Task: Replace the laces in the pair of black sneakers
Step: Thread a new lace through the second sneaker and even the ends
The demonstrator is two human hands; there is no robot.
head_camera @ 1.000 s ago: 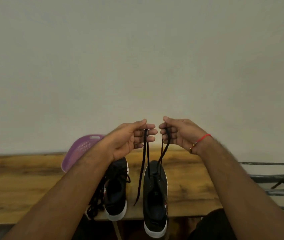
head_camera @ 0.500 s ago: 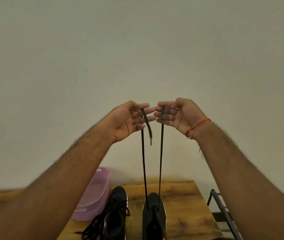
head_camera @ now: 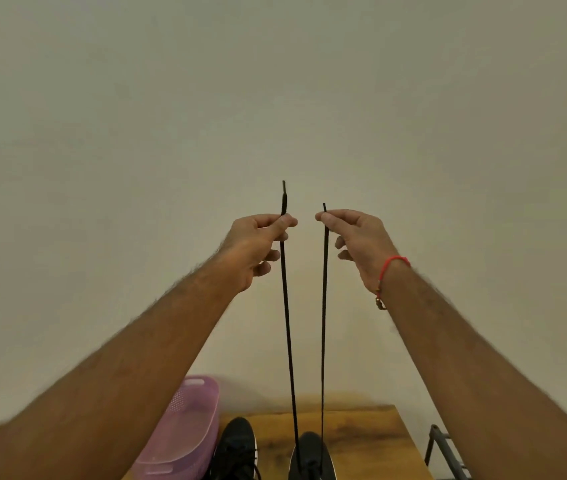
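Two black sneakers stand on a wooden table [head_camera: 361, 441] at the bottom edge: the left sneaker [head_camera: 235, 448] and the right sneaker [head_camera: 311, 459], both cut off by the frame. A black lace [head_camera: 287, 327] runs taut from the right sneaker up in two strands. My left hand [head_camera: 258, 247] pinches the left strand near its tip, which sticks up above the fingers. My right hand [head_camera: 351, 237] pinches the other strand close to its tip. Both hands are raised high in front of the wall, a little apart.
A pink plastic basket [head_camera: 185, 434] lies tipped beside the left sneaker. A dark metal rack [head_camera: 444, 452] stands past the table's right edge. A plain pale wall fills the rest of the view.
Both hands have risen well above the table and pulled the two lace ends up taut. Each hand's grip has slid to the lace tips, and the view tilted upward.
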